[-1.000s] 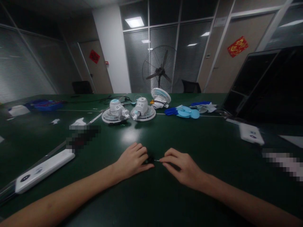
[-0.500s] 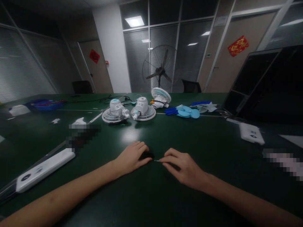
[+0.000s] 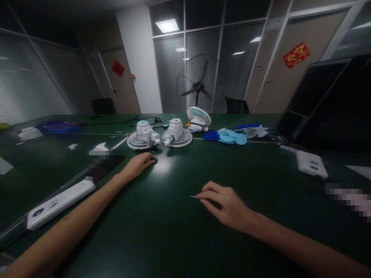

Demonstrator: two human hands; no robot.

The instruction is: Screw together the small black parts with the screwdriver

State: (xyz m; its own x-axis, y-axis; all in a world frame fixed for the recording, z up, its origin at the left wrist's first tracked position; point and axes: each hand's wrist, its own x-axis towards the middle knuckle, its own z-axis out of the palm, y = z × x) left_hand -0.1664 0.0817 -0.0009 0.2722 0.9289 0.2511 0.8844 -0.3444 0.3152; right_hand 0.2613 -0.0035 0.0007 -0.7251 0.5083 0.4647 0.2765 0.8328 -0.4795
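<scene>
My left hand (image 3: 139, 164) reaches forward and left across the green table, its fingers closed on a small black object (image 3: 153, 159) too small to name. Just beyond it lies a white fan head (image 3: 144, 133), grille down, with a second fan head (image 3: 176, 133) beside it. My right hand (image 3: 223, 202) rests near the table's middle. Thumb and forefinger pinch a short thin metal piece (image 3: 193, 197) that points left; its far end is inside the fingers.
A third fan head (image 3: 198, 117) leans behind. Light-blue fan blades (image 3: 232, 136) and blue gloves (image 3: 211, 135) lie right of it. White boxy devices sit at left (image 3: 60, 204) and right (image 3: 311, 164). A large dark screen (image 3: 315, 96) stands at the right.
My left hand has moved away from the right hand, forward and left toward the fan heads, with the small black object. The right hand stays put, pinching the metal piece.
</scene>
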